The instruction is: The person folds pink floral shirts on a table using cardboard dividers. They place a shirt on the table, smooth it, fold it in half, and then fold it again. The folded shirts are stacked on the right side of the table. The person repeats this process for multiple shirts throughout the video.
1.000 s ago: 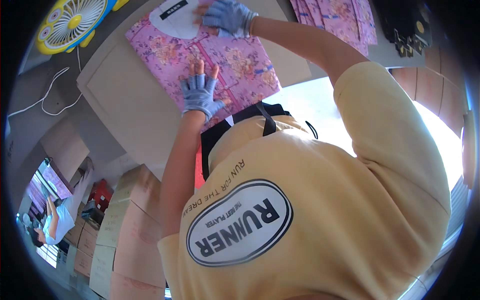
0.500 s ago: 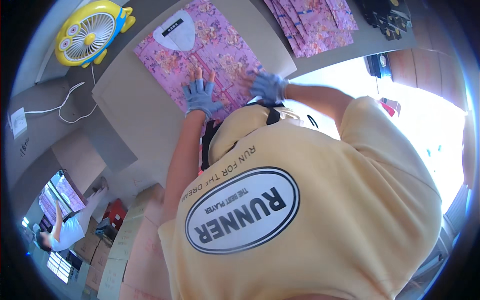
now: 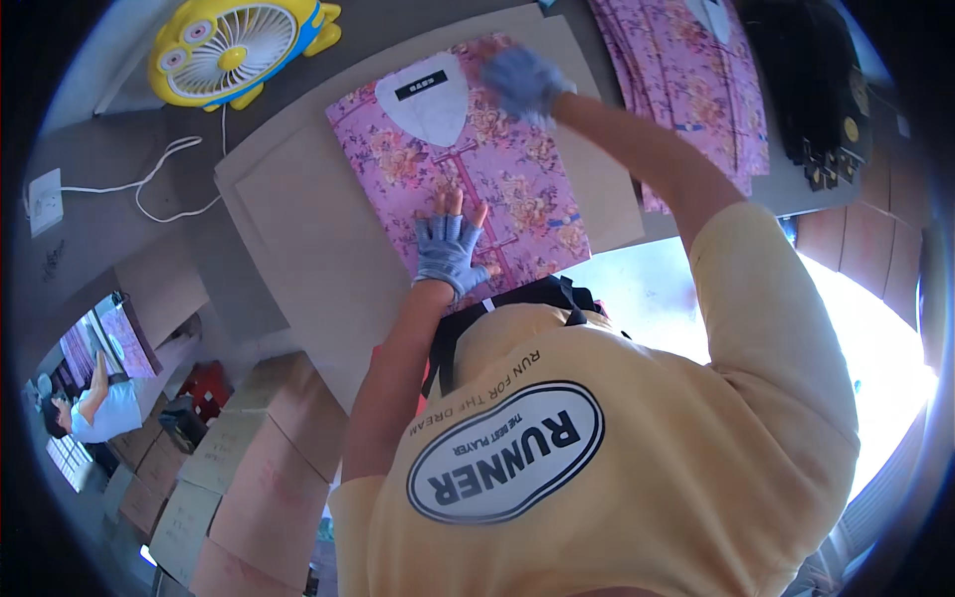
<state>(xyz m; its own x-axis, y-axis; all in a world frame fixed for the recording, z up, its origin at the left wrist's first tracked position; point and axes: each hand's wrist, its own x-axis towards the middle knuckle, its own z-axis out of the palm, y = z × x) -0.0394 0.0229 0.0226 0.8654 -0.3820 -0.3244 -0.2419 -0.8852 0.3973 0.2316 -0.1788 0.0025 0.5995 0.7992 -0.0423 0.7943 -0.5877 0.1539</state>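
A folded pink floral garment (image 3: 522, 194) with a white neck area and a dark label lies flat before me. My left hand (image 3: 450, 251), in a grey-blue fingerless glove, rests palm down on its near part with the fingers spread. At the garment's far right corner is my right hand (image 3: 522, 82), gloved the same way. Motion smears its fingers, so their shape is not clear. Beneath the garment lies a large flat tan board (image 3: 288, 224).
Pink floral garments (image 3: 686, 109) are stacked at the far right, beside black items (image 3: 806, 70). A yellow toy-shaped fan (image 3: 239, 55) stands far left; its white cable (image 3: 149, 189) runs nearby. Cardboard boxes (image 3: 274, 448) are piled lower left. Beyond them a person (image 3: 109, 410) works at another table.
My right hand has swept from the garment's near right side to its far right corner, the arm now stretched out. My left hand stays flat on the garment. The whole view has shifted.
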